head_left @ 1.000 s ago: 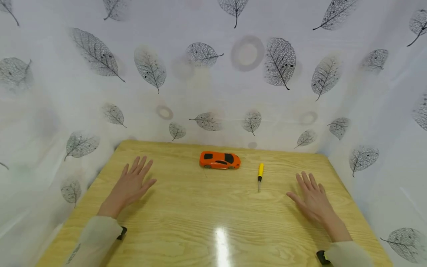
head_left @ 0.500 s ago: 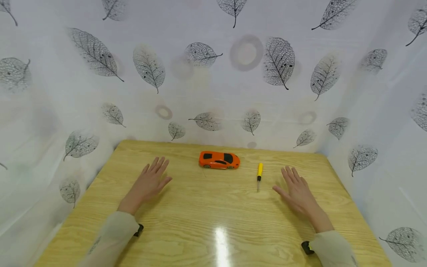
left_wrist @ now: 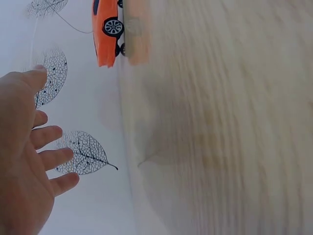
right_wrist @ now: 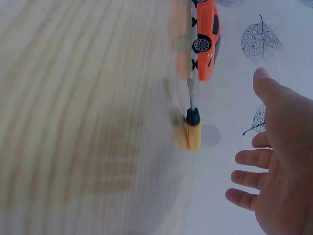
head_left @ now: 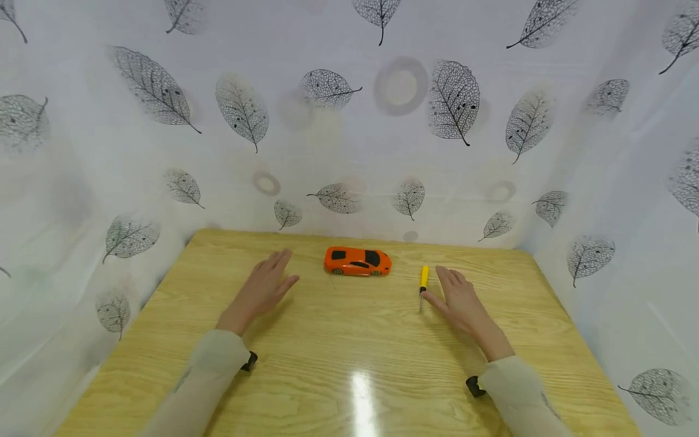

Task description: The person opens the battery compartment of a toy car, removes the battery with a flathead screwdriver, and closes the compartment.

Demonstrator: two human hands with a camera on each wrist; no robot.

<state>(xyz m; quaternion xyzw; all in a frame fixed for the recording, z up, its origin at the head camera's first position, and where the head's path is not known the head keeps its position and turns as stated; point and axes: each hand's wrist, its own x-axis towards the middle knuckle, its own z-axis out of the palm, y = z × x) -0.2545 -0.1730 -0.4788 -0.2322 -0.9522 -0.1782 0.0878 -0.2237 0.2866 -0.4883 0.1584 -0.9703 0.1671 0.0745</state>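
An orange toy car (head_left: 357,261) with dark windows stands near the back edge of the table. To its right lies a screwdriver (head_left: 424,279) with a yellow handle, a black collar and a metal shaft pointing toward me. My left hand (head_left: 261,290) hovers left of the car, fingers extended, touching nothing. Just right of the screwdriver is my right hand (head_left: 461,301), its thumb overlapping the shaft in the head view. From the right wrist view, that hand (right_wrist: 283,161) is apart from the screwdriver (right_wrist: 193,129), fingers spread and holding nothing.
A pale wood-grain table (head_left: 327,352) carries both things and shows a bright glare at the front. White sheeting (head_left: 338,145) printed with dark leaves rises behind it and along both sides. A black wrist strap (head_left: 476,386) sits at the right cuff.
Both hands have moved inward and slightly forward, the left toward the car and the right up to the screwdriver. The car and screwdriver have stayed in place.
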